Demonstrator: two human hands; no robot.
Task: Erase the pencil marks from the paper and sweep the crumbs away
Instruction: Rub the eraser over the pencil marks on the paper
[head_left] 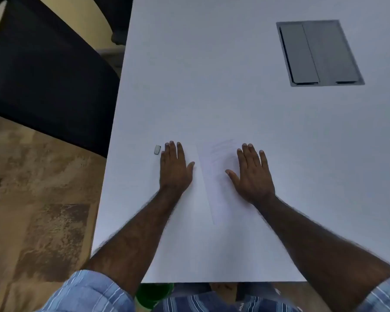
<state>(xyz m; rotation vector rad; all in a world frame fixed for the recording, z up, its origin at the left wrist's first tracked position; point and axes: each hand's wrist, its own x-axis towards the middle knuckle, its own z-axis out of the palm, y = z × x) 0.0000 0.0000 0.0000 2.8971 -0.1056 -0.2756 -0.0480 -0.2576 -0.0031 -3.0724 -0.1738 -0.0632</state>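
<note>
A white sheet of paper (216,176) lies on the white table (212,97), barely distinct from it, with faint pencil marks near its far end. My right hand (252,174) rests flat and open on the paper's right part. To the left of the sheet, my left hand (175,167) lies flat on the table, palm down, fingers together. A small grey eraser (157,149) sits just left of my left fingertips, apart from them. No crumbs are visible.
A grey cable hatch (318,52) is set into the table at the far right. A dark chair (43,75) stands beyond the table's left edge, over a brown patterned floor (38,210). Something green (152,293) shows under the near edge.
</note>
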